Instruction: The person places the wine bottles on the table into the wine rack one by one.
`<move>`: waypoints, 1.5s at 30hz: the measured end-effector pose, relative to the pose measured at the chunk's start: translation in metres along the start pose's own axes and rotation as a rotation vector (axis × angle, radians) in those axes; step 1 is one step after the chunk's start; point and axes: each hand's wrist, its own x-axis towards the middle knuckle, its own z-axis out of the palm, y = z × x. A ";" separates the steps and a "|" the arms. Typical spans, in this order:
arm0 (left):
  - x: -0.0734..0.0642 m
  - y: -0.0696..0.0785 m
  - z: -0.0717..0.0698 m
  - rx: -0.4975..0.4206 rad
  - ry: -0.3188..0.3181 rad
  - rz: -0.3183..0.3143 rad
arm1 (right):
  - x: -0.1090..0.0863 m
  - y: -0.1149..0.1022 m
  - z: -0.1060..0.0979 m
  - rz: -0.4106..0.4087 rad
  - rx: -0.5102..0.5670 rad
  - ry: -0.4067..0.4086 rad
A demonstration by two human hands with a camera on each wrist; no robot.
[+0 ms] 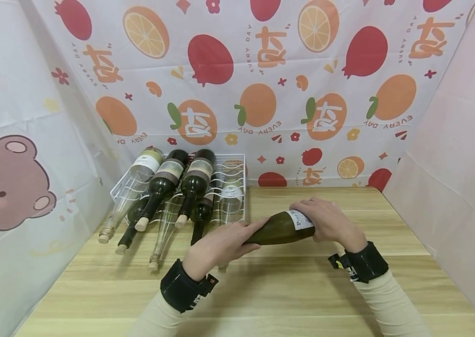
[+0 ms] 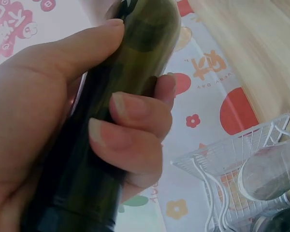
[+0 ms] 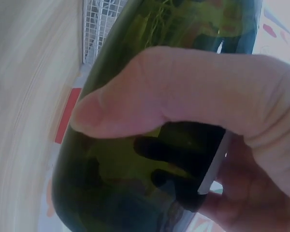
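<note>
A green glass wine bottle [image 1: 277, 229] with a white label lies nearly level above the table, held between both hands. My left hand [image 1: 226, 243] grips its neck end; in the left wrist view, the thumb and curled fingers [image 2: 130, 145] wrap the dark glass. Around the body, close to the base, is my right hand [image 1: 325, 220], its thumb [image 3: 135, 99] stretched across the glass in the right wrist view. The bottle's mouth is hidden by the left hand. To the left stands a white wire rack [image 1: 244, 175] of bottles, with the left hand in front of it.
Several corked bottles lie in the rack, among them a dark labelled bottle [image 1: 197, 180] and a clear bottle [image 1: 124, 210], necks jutting out toward the front. The wooden table [image 1: 304, 290] extends beneath both arms. Behind it hangs a fruit-print cloth [image 1: 229, 107].
</note>
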 end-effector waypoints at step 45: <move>-0.006 -0.015 -0.019 -0.036 0.492 -0.276 | -0.005 0.029 -0.018 0.182 0.209 0.162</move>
